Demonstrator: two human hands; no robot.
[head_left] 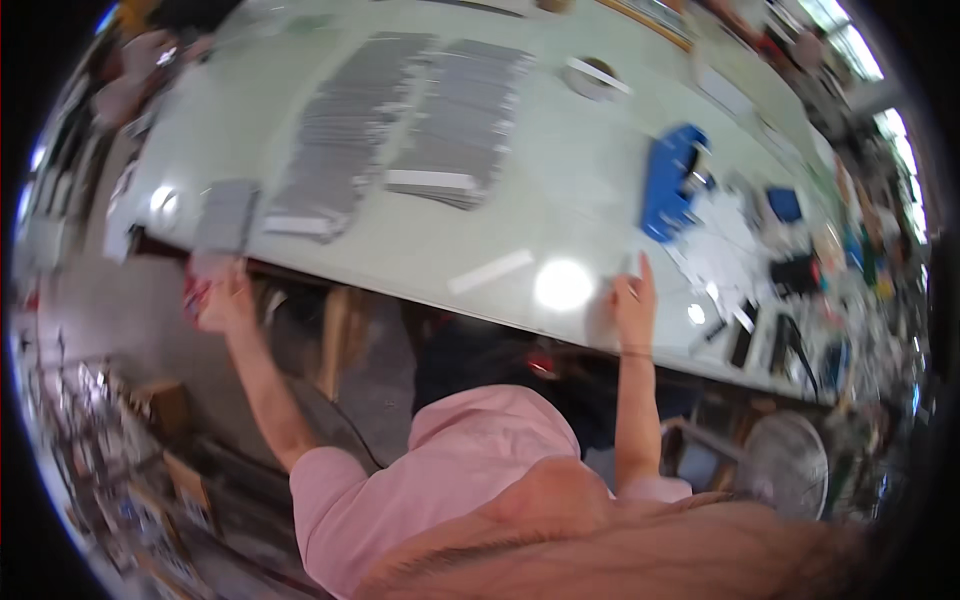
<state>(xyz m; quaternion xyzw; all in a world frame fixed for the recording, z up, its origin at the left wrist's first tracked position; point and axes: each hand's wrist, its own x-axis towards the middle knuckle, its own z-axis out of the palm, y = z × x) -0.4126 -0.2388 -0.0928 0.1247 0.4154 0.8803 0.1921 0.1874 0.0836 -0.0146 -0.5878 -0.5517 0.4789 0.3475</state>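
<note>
My left hand point(226, 298) is at the table's left front edge, its fingers closed and blurred. Beside its fingers shows something reddish and pale that I cannot make out. Just beyond it lies a small grey flat piece point(230, 212). On the right, my right hand point(632, 308) is over the front of the table. Its index finger points away from me, and a small white piece point(634, 264) shows between finger and thumb. Ahead of this hand stands a blue tape dispenser point(668, 185). A white strip point(491, 271) lies between my hands.
Two long rows of overlapping grey pieces, a left row point(345, 130) and a right row point(460, 115), lie on the pale table point(570, 150). A tape roll point(592, 80) sits farther back. Clear plastic, a black cup point(795, 273) and tools crowd the right. A round stool point(785, 465) stands below.
</note>
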